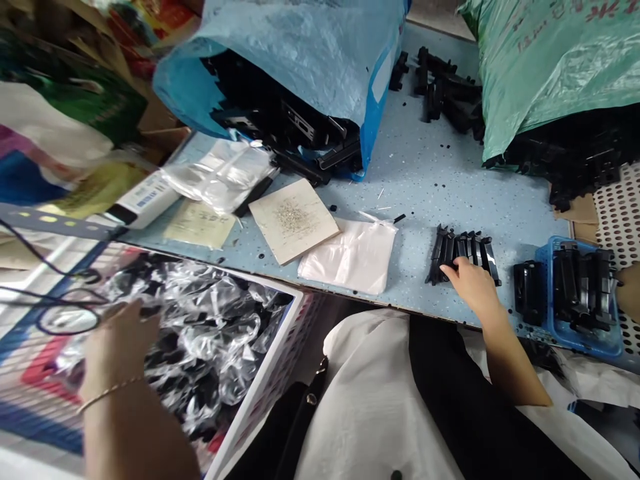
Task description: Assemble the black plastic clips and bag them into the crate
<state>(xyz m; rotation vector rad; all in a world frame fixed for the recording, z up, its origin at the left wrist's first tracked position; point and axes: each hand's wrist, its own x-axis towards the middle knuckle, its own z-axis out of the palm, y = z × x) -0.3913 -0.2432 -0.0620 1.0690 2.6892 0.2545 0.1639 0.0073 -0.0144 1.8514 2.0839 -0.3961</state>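
My left hand [120, 347], with a thin bracelet at the wrist, is over a white plastic basket [295, 313] on the left. Its fingers are blurred but look stretched out, and I see nothing held. Below it lie several clear-bagged black parts [220, 333]. On the blue speckled table my right hand [473, 287] is at a row of black plastic parts [465, 247]. Thumb and fingers close on a part in the middle of the row; the fingertips are partly hidden. Left of the row lies a stack of clear plastic bags [355, 257].
A square board [295, 220] overlaps the bags. Behind are a blue sack [310, 60] and a green sack [555, 73], both spilling black parts. A small blue basket [585, 340] of black parts stands at right, where another person's hand [629, 293] shows. Black cables [65, 310] cross the left.
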